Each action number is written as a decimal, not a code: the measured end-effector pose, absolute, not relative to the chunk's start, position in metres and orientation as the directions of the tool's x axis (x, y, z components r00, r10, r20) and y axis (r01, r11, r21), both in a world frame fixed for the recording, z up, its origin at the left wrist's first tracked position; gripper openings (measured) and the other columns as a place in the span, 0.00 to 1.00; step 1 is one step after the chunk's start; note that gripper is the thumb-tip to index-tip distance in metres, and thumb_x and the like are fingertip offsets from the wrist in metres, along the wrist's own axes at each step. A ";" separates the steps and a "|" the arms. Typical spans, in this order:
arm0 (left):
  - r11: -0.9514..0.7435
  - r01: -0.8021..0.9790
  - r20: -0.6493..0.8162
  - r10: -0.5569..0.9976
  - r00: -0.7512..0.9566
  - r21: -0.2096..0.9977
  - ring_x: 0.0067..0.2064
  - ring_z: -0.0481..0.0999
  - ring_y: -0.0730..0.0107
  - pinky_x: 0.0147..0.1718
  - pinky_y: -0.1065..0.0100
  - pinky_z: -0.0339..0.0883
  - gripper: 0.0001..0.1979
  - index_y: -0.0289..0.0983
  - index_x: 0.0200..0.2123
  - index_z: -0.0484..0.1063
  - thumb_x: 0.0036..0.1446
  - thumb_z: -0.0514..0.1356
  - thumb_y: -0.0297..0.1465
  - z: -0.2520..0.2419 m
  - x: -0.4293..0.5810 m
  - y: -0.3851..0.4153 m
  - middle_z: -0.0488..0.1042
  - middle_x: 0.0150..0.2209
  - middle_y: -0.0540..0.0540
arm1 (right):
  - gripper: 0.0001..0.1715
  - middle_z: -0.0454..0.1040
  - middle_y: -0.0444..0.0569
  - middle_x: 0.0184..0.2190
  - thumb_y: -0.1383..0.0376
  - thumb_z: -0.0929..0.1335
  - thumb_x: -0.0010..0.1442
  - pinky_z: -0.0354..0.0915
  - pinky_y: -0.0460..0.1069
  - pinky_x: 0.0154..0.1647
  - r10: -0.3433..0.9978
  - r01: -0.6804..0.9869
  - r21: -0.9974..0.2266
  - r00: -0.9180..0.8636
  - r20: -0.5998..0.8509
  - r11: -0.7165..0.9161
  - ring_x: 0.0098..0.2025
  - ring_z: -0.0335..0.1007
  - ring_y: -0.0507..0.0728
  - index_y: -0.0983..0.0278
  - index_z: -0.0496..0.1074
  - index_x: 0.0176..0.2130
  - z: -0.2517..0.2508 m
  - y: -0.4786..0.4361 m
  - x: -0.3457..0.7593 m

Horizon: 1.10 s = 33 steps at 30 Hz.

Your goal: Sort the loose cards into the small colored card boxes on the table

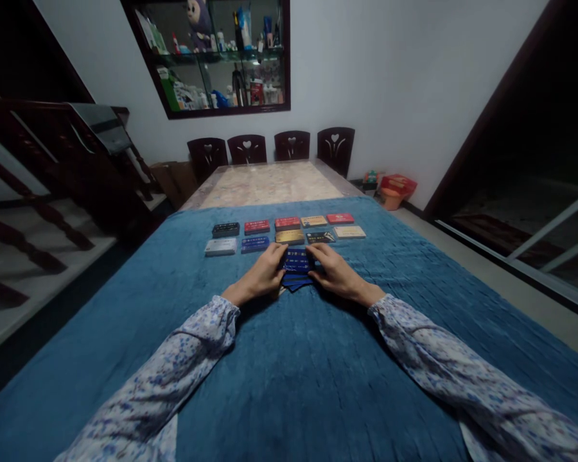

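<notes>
Between my two hands is a stack of dark blue cards (297,262) with pale lettering. My left hand (266,268) grips its left edge, thumb and fingers bent around the side. On the opposite edge my right hand (334,269) is closed in the same way. Several cards at the bottom of the stack stick out unevenly towards me. Just beyond lie two rows of card stacks, among them a white one (221,247), a blue one (255,244), a gold one (289,237), a black one (320,238) and a cream one (349,232).
Behind these are a black stack (226,229), red stacks (257,226) and an orange stack (314,221). A blue cloth (289,372) covers the near part of the table; its bare far end (274,183) faces several dark chairs (247,149). Stair railings (29,192) stand at left.
</notes>
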<state>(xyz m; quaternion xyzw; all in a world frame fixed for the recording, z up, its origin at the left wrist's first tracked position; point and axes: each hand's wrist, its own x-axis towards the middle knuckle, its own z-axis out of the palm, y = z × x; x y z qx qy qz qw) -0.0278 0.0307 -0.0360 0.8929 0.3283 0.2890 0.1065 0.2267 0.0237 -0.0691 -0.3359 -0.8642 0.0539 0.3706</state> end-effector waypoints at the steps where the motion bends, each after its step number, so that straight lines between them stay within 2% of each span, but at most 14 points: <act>1: -0.762 0.526 0.444 0.647 0.620 0.378 0.59 0.73 0.55 0.63 0.51 0.70 0.32 0.37 0.65 0.62 0.57 0.58 0.20 -0.036 -0.028 0.031 0.69 0.57 0.37 | 0.39 0.69 0.63 0.58 0.69 0.70 0.61 0.72 0.68 0.59 0.629 0.552 -0.342 -0.495 0.600 0.760 0.60 0.69 0.68 0.62 0.61 0.68 -0.068 0.024 0.227; 9: -0.751 0.546 0.396 0.660 0.639 0.371 0.56 0.75 0.55 0.60 0.51 0.71 0.26 0.35 0.60 0.65 0.58 0.61 0.23 -0.033 -0.033 0.034 0.71 0.55 0.37 | 0.33 0.70 0.60 0.52 0.63 0.71 0.62 0.72 0.68 0.56 0.617 0.578 -0.287 -0.526 0.585 0.764 0.54 0.69 0.68 0.61 0.66 0.64 -0.061 0.026 0.232; 16: -0.712 0.602 0.319 0.701 0.638 0.361 0.57 0.72 0.54 0.61 0.50 0.69 0.24 0.37 0.59 0.67 0.59 0.63 0.28 -0.029 -0.036 0.033 0.68 0.55 0.38 | 0.29 0.69 0.60 0.51 0.59 0.72 0.63 0.72 0.67 0.54 0.599 0.577 -0.239 -0.583 0.549 0.781 0.52 0.66 0.67 0.61 0.69 0.61 -0.060 0.033 0.237; 25: -0.637 0.725 0.193 0.771 0.608 0.262 0.57 0.70 0.48 0.57 0.45 0.66 0.18 0.37 0.54 0.71 0.60 0.62 0.28 -0.017 -0.035 0.025 0.70 0.54 0.36 | 0.23 0.71 0.58 0.48 0.58 0.73 0.62 0.71 0.65 0.53 0.617 0.579 -0.239 -0.646 0.449 0.780 0.50 0.67 0.66 0.60 0.74 0.55 -0.047 0.037 0.231; 33: -0.605 0.768 0.175 0.797 0.579 0.212 0.57 0.69 0.48 0.56 0.46 0.66 0.20 0.36 0.56 0.70 0.60 0.61 0.28 -0.014 -0.045 0.028 0.70 0.54 0.36 | 0.23 0.72 0.59 0.48 0.56 0.74 0.62 0.70 0.64 0.54 0.598 0.583 -0.179 -0.685 0.416 0.793 0.50 0.65 0.65 0.63 0.76 0.54 -0.041 0.054 0.223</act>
